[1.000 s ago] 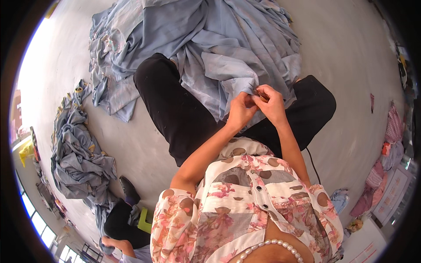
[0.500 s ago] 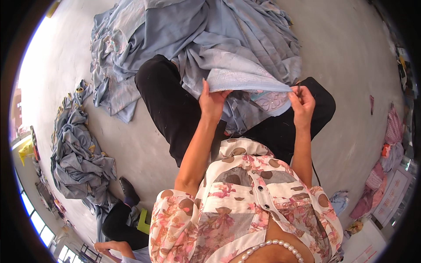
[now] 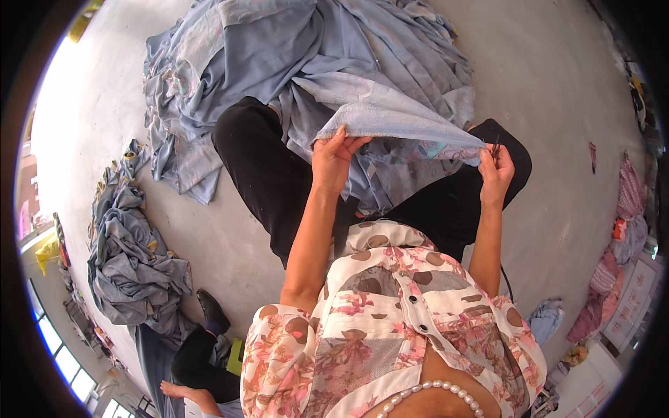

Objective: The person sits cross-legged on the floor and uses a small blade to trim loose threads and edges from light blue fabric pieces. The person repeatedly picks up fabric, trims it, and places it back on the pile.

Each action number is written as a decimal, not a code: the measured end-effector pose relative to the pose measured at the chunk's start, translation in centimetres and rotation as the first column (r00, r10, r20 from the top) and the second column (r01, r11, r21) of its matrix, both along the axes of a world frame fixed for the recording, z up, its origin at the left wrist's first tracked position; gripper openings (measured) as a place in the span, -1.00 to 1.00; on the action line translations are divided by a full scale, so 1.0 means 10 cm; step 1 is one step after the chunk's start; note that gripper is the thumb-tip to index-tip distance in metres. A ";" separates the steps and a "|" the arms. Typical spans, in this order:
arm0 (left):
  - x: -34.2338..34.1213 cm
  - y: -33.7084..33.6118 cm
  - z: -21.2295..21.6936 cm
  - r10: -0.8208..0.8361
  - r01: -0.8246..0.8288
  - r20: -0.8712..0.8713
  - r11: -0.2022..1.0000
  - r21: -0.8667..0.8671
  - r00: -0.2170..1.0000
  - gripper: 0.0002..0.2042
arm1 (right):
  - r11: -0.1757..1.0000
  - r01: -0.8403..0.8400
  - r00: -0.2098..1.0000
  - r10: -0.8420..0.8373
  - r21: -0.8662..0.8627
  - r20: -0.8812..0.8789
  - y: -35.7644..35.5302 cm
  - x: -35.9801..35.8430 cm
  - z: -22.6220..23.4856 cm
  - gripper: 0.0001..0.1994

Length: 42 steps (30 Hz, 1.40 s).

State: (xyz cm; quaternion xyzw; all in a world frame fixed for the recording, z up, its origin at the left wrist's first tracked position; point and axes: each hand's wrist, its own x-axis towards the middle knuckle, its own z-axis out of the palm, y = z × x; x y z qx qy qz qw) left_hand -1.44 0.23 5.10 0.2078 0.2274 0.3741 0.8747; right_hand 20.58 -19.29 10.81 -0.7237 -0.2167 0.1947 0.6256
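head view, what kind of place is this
Probably a garment workshop floor: heaps of blue-grey fabric lie on bare concrete, another pile sits at the left, and both hands stretch a cloth edge.

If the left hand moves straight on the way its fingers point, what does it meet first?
Likely the blue-grey cloth that the left hand already grips; its fingers point up into that fabric. Depth is unclear.
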 end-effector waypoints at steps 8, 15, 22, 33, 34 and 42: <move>0.21 -0.12 -0.12 -0.119 0.152 0.132 0.949 -0.278 0.984 -0.66 | 0.989 -0.151 0.985 0.151 -0.005 0.081 0.04 -0.20 0.06 -0.94; 0.33 -0.31 -0.11 -0.321 0.317 0.032 0.908 -0.274 0.947 -0.69 | 0.954 -0.226 0.945 0.264 -0.198 0.193 -0.02 -0.29 0.10 -0.89; 0.23 -0.24 0.19 -0.359 0.356 -0.056 0.932 -0.062 0.931 -0.71 | 0.901 -0.211 0.820 0.374 -0.379 0.433 0.29 -0.40 0.29 -0.81; 0.14 -0.24 0.21 -0.458 0.465 -0.133 0.885 0.030 0.879 -0.67 | 0.807 -0.372 0.624 0.583 -0.459 0.520 0.63 -0.49 0.15 -0.74; 0.12 -0.23 0.16 -0.477 0.483 -0.101 0.874 0.049 0.873 -0.66 | 0.791 -0.382 0.613 0.604 -0.478 0.508 0.64 -0.50 0.15 -0.74; 0.14 -0.24 0.18 -0.484 0.486 -0.037 0.873 0.045 0.874 -0.60 | 0.817 -0.390 0.602 0.575 -0.424 0.554 0.75 -0.52 0.11 -0.75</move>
